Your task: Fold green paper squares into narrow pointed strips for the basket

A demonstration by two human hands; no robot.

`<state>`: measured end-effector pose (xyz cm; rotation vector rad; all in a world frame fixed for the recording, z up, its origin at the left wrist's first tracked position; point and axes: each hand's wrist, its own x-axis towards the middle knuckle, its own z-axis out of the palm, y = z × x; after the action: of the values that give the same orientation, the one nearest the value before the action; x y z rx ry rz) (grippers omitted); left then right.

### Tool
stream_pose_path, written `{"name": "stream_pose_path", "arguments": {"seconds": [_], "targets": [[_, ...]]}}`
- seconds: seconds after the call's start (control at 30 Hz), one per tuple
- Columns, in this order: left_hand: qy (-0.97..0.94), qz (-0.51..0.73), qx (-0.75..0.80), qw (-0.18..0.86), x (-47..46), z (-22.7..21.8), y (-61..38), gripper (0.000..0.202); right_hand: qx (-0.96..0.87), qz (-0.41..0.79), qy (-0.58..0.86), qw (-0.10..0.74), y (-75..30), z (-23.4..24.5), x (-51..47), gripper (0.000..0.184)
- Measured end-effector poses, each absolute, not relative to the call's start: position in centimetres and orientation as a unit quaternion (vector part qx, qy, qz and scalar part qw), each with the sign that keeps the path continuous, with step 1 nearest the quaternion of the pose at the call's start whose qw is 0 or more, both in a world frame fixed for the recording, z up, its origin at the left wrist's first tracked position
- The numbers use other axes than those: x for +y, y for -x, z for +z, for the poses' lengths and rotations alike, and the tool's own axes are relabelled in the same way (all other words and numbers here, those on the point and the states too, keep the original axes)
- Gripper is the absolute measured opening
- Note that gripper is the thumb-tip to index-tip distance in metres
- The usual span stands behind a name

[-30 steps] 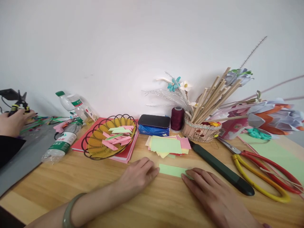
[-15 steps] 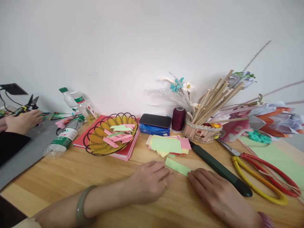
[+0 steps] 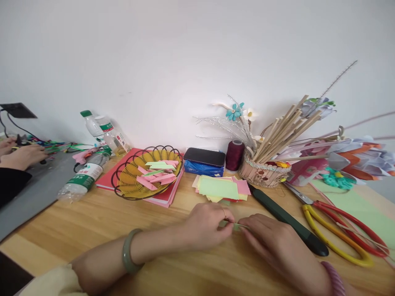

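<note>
**A:** What are the hands doing rn?

**B:** Both are pinching a green paper strip (image 3: 237, 226), right in front of the person, low over the worktop (image 3: 92, 222). The left hand (image 3: 208, 224) is closing thumb & fingertips on one end. The right hand (image 3: 277, 242) is nipping the other end, fingers curling in.

**A:** Is the strip lying flat?

**B:** Can't tell from here. It's mostly hiding btw the fingertips, w/ only a sliver showing.

**A:** What's sitting nearby?

**B:** A stack of paper squares (image 3: 220, 188) is lying just behind the hands, approx. centre. A dark green cutter (image 3: 286, 218) is lying at a slant just beside the right hand, & the red-and-yellow scissors (image 3: 339, 228) are resting further right. Back left, a wire basket (image 3: 148, 172) is holding pink & green folded bits, w/ a water bottle (image 3: 82, 183) lying on its side near it.

**A:** Anyone else working?

**B:** Yes. At the far left another person's hand (image 3: 23, 156) is resting on a grey mat (image 3: 37, 193), well apart from these two.
</note>
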<state>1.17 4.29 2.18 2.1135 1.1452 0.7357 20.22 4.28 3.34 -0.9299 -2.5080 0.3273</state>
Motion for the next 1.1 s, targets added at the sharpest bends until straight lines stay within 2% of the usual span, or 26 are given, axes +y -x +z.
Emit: {"name": "stream_pose_path", "arguments": {"seconds": [0.17,0.33,0.63,0.87,1.1], "targets": [[-0.709,0.276,0.451,0.468,5.2,2.1,-0.3,0.012,-0.852,0.303,0.389,0.176,-19.8,4.5,4.8,0.037],[-0.617,0.277,0.468,0.569,6.6,1.7,0.5,0.013,-0.786,0.375,0.469,0.146,-21.5,3.9,5.3,0.037],[-0.518,0.351,0.471,0.622,7.1,2.4,0.5,0.024,-0.682,0.466,0.527,0.201,-23.4,3.6,6.1,0.030],[-0.467,0.415,0.410,0.664,6.2,3.3,-0.1,0.047,-0.571,0.577,0.511,0.282,-22.0,3.7,5.5,0.041],[-0.501,0.375,0.361,0.691,4.6,3.0,-1.0,0.048,-0.543,0.658,0.470,0.226,-19.6,3.3,3.8,0.044]]}}
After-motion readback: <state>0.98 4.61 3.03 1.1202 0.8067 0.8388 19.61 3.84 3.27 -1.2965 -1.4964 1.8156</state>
